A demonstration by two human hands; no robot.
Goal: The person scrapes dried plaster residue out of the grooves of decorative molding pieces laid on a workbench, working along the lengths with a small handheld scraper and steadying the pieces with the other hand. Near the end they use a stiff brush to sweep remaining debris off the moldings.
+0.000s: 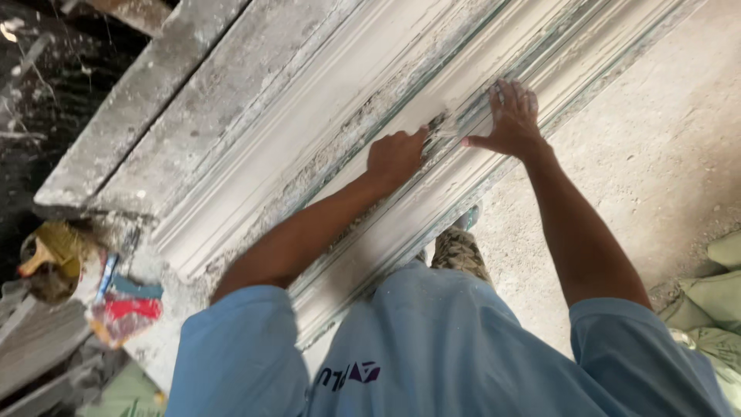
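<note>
My left grip (395, 157) is fisted around a small scraper (441, 133) pressed to the white moulding (347, 116) lying on the bench (139, 116). Right grip (509, 116) wide, flat on moulding. Red-and-blue packet (127, 309) lower left; green sacks (714, 301) right.

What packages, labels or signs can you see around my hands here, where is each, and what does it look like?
Crumpled packet: lower left, past the moulding's end; red, blue and yellow, dusty.
Stacked sacks: right edge, on the floor; pale green, bulging.
Shirt logo: bottom centre, on the light blue shirt; small purple and dark mark.
No signs or screens.
</note>
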